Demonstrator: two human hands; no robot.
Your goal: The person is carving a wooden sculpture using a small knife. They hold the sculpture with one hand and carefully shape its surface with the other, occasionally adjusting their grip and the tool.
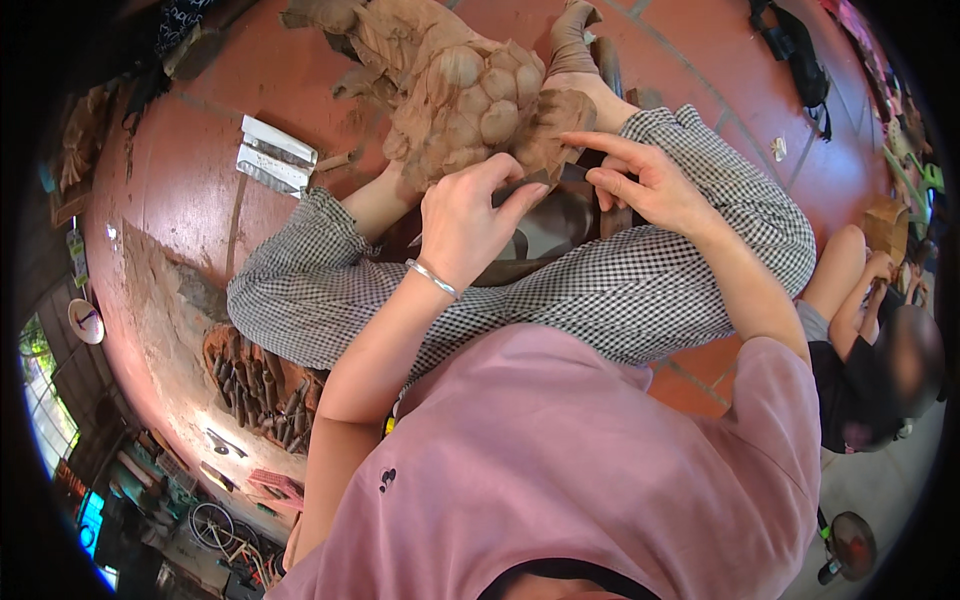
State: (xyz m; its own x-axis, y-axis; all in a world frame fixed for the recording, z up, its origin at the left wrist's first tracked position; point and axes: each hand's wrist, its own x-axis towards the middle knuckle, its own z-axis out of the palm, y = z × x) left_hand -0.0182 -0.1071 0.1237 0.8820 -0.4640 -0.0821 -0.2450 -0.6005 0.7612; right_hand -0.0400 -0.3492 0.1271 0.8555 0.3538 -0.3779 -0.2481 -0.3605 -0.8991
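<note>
Working close to a brown carving (462,95), both hands meet at its near edge, where it lies ahead of the body, between the lower legs in checked trousers (300,265). The left hand (462,222), with a silver bracelet (432,279) at its wrist, is curled, thumb and forefinger forward; whether it grips anything cannot be told. The right hand (655,185) reaches its forefinger out to the leaf-like side (548,130) of the piece, thumb a little apart, other fingers bent; something thin and dark shows near them, but whether it is held is unclear. As for progress, the main shapes look set: a cluster of rounded bosses (497,122) stands out in the middle. The leaf-like side and the uneven far end (365,30) seem rougher, so smoothing and fine detail probably remain. A silvery-white sheet (277,155) lies left of the carving on the tiled floor (205,205), and many dark hand tools (262,385) lie grouped farther down that side.
</note>
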